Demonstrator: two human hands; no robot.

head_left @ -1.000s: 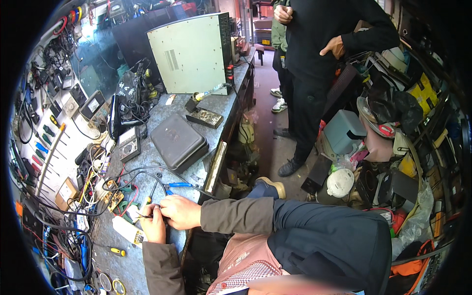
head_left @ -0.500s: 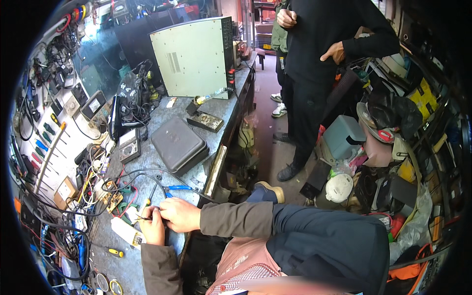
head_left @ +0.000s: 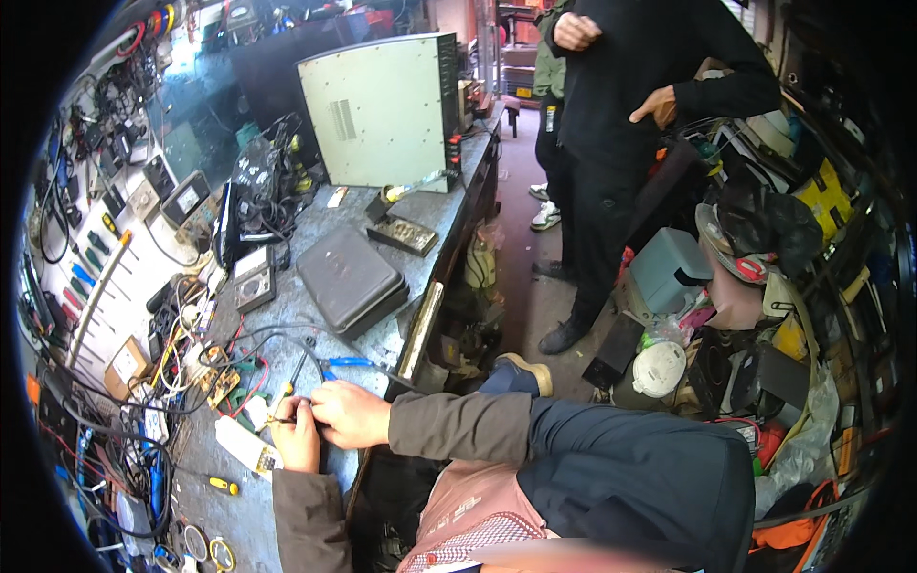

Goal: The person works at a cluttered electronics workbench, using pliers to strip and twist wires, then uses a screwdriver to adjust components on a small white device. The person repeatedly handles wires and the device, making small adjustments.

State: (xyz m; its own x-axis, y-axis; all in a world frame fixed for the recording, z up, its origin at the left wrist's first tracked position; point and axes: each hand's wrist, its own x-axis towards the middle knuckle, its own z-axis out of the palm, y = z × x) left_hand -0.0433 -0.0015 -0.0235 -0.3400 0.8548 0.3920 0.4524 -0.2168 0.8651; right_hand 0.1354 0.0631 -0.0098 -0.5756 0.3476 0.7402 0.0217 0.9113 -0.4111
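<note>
Find left hand (head_left: 298,441) and right hand (head_left: 351,413) together on the workbench (head_left: 253,520), just inside its edge, with right wrist close to crossing it. Read left as gripping a thin dark piece (head_left: 279,420) in curled fingers, poking out leftward; cannot tell its kind. Read right as bent in against left's fingertips; cannot tell whether anything is pinched there. Note tight quarters: white housing (head_left: 245,445) just beside left hand, blue-handled pliers (head_left: 346,362) near right hand, cables crowding farther left. See some bench top between left sleeve and yellow-handled screwdriver (head_left: 222,486). Beyond the bench edge, note a strip of floor (head_left: 521,181), partly taken by a standing person in black (head_left: 611,124).

Containers: see black case (head_left: 351,272) closed, contents hidden; past it, small open box (head_left: 405,234) with brownish material inside; across the aisle, blue-grey bin (head_left: 671,267), inside not visible.
</note>
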